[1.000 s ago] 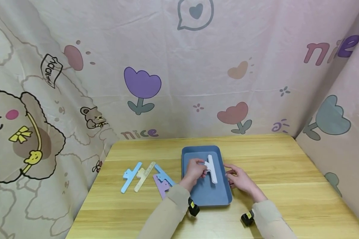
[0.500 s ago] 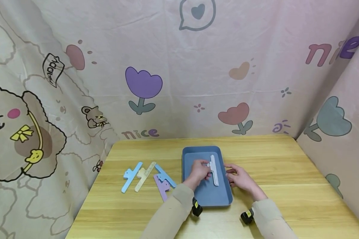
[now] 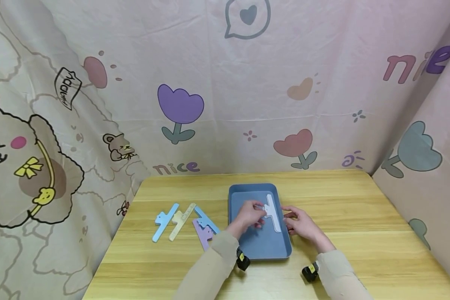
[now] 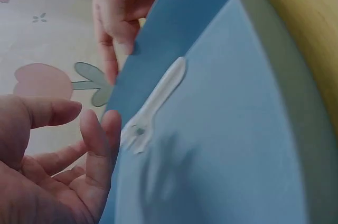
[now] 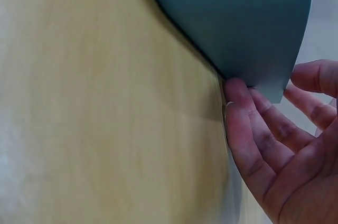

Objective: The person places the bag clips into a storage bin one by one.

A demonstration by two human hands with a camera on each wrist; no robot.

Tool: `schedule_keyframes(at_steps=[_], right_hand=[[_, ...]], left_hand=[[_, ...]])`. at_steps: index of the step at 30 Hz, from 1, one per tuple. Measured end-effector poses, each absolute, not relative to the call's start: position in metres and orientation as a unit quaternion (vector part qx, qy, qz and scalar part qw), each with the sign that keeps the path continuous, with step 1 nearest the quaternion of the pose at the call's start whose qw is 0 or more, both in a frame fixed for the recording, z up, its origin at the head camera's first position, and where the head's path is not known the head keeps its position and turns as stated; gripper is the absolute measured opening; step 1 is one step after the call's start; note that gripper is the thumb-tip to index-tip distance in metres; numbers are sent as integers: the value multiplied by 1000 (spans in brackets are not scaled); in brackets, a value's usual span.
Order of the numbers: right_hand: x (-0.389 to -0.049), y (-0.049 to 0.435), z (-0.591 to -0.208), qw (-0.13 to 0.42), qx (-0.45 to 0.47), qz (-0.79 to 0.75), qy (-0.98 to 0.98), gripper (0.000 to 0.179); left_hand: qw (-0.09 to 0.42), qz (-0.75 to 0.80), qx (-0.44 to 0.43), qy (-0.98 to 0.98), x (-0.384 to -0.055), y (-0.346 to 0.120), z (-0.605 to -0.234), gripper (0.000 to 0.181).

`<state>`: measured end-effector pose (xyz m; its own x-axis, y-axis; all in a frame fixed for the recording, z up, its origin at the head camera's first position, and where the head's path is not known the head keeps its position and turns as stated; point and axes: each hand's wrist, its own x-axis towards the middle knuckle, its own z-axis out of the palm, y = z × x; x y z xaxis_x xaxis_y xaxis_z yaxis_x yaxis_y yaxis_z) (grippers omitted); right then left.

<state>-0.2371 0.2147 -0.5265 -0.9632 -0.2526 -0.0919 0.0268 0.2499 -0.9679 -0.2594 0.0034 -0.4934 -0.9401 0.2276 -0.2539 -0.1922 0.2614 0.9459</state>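
A white bag clip [image 3: 274,218] lies along the right inner side of the blue-grey tray [image 3: 264,248]. My left hand [image 3: 248,215] hovers over the tray beside the clip's small handle. In the left wrist view, thumb and fingers stand apart with nothing between them, and the clip [image 4: 165,87] rests on the tray floor. The fingertips of my right hand [image 3: 299,224] touch the tray's right wall from outside. Up close in the right wrist view, the relaxed fingers [image 5: 245,134] meet the outer wall near its edge.
Left of the tray lie a light blue clip [image 3: 164,223], a cream clip [image 3: 181,223], a blue clip [image 3: 207,220] and a purple clip [image 3: 202,237], the last two overlapping. Patterned cloth [image 3: 225,104] hangs behind the wooden table [image 3: 333,200].
The white clip has shifted right toward the tray's right wall and now lies flatter. My left hand has let go of it and drawn slightly back. The right hand stays put.
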Motion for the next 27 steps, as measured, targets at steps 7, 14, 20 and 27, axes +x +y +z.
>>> schedule_keyframes(at_steps=[7,14,20,27], right_hand=[[-238,212,-526,101,-57,-602,790,44],[-239,210,-525,99,-51,-592,798,50],[-238,209,-524,96,-59,-583,805,53],[-239,207,-527,96,-48,-582,806,52]], left_hand=[[137,594,40,792,-252,-12,-479,35],[106,586,55,801,-242,-31,-471,35],[93,591,59,799,-231,-49,-463,37],[76,611,60,785,-219,-80,-459,41]])
